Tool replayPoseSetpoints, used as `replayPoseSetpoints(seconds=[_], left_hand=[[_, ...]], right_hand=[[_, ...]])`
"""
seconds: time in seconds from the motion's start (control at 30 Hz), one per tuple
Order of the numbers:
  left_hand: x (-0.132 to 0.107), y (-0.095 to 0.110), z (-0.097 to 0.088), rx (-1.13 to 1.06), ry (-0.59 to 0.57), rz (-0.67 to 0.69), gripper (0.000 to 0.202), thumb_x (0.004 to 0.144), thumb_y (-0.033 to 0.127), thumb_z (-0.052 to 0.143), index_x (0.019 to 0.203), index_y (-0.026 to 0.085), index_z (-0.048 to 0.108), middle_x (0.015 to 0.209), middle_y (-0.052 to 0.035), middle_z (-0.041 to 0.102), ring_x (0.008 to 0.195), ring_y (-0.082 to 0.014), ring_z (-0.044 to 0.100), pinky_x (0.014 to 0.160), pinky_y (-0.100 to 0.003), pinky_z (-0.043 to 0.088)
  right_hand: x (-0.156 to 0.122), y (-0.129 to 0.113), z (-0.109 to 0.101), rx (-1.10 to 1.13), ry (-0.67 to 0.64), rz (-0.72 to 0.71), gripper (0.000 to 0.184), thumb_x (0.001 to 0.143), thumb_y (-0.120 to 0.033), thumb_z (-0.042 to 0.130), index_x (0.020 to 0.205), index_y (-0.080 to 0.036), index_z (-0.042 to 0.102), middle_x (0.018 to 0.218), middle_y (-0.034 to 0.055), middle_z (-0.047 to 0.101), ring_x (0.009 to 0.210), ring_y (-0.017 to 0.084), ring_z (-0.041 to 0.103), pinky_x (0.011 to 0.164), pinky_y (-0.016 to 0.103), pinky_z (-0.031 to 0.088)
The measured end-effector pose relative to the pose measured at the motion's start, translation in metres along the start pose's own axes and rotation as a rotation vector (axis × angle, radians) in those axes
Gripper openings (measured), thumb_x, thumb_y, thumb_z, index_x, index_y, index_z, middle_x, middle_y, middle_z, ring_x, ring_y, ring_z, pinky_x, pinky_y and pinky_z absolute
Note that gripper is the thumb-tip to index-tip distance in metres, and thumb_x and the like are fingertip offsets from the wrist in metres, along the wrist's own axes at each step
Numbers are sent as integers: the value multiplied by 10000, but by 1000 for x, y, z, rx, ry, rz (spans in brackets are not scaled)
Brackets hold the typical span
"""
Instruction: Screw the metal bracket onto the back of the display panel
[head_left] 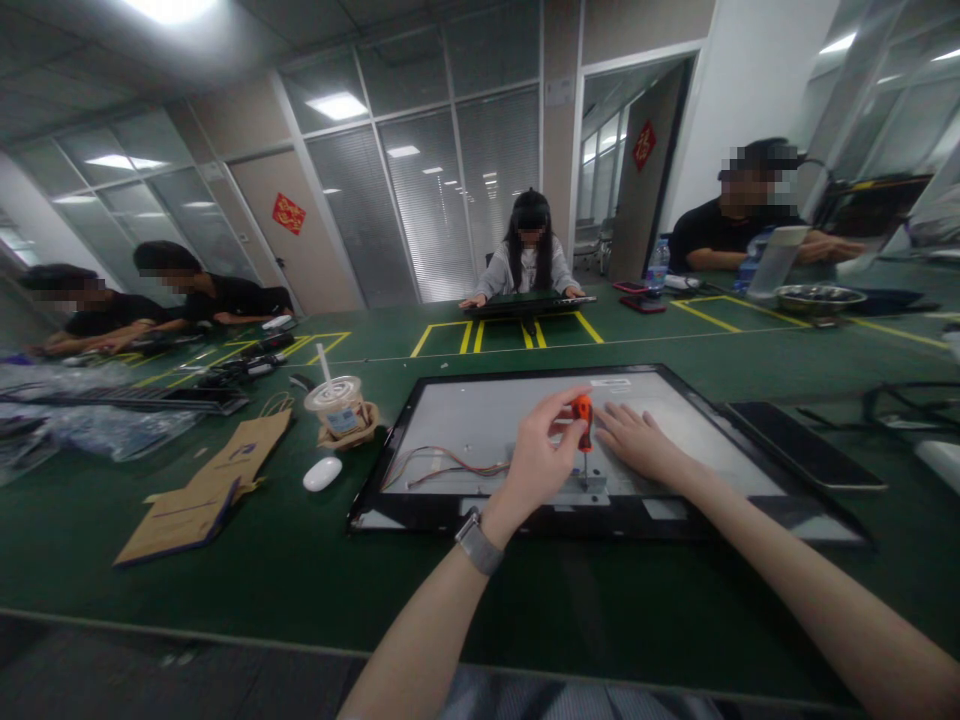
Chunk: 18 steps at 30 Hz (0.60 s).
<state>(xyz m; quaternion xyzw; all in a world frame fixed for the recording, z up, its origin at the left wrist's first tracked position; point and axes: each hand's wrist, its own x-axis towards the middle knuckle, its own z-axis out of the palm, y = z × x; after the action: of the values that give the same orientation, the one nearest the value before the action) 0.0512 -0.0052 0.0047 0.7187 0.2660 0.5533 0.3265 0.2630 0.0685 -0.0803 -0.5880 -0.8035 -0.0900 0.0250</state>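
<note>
A large flat display panel (450, 415) with a black frame and grey back lies on the green table in front of me. My left hand (546, 445) is closed on the handle of a screwdriver (584, 425), red and black, held upright. Its thin shaft points down at a small metal bracket (596, 490) near the panel's front edge; whether the tip sits in a screw is too small to tell. My right hand (637, 438) lies flat on the panel's back, just right of the screwdriver, fingers spread. Thin coloured wires (450, 462) run across the panel, left of my left hand.
Left of the panel are a white mouse (322, 474), an iced drink cup (337, 405) in a cardboard holder and a brown paper bag (202, 490). A dark flat device (802, 443) lies to the right. Across the table a person (529, 250) holds another panel; several others sit around.
</note>
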Motion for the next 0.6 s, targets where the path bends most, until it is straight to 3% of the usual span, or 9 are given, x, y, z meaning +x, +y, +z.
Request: replayPoseSetpoints(seconds=[0.2, 0.4, 0.6], left_hand=[[0, 3, -1, 61, 55, 17, 291, 835, 205, 693, 1124, 232, 683, 994, -30, 536, 829, -120, 583, 764, -277, 579], [-1, 2, -1, -24, -43, -12, 404, 938, 128, 480, 1316, 237, 571, 1241, -96, 559, 1076, -186, 591, 905, -334, 553], [-1, 2, 0, 13, -66, 10, 375, 891, 178, 608, 1261, 241, 610, 1122, -56, 613, 888, -141, 620, 839, -312, 569]], right_hand=[[0, 1, 1, 16, -14, 2, 576, 994, -389, 201, 1466, -167, 446, 1533, 183, 402, 1395, 368, 357, 1060, 606, 344], [3, 3, 8, 52, 2, 34, 586, 985, -400, 226, 1487, -165, 415, 1544, 177, 389, 1401, 362, 348, 1079, 600, 324], [2, 3, 7, 45, 11, -2, 568, 988, -379, 213, 1463, -175, 448, 1532, 192, 399, 1399, 367, 347, 1060, 630, 328]])
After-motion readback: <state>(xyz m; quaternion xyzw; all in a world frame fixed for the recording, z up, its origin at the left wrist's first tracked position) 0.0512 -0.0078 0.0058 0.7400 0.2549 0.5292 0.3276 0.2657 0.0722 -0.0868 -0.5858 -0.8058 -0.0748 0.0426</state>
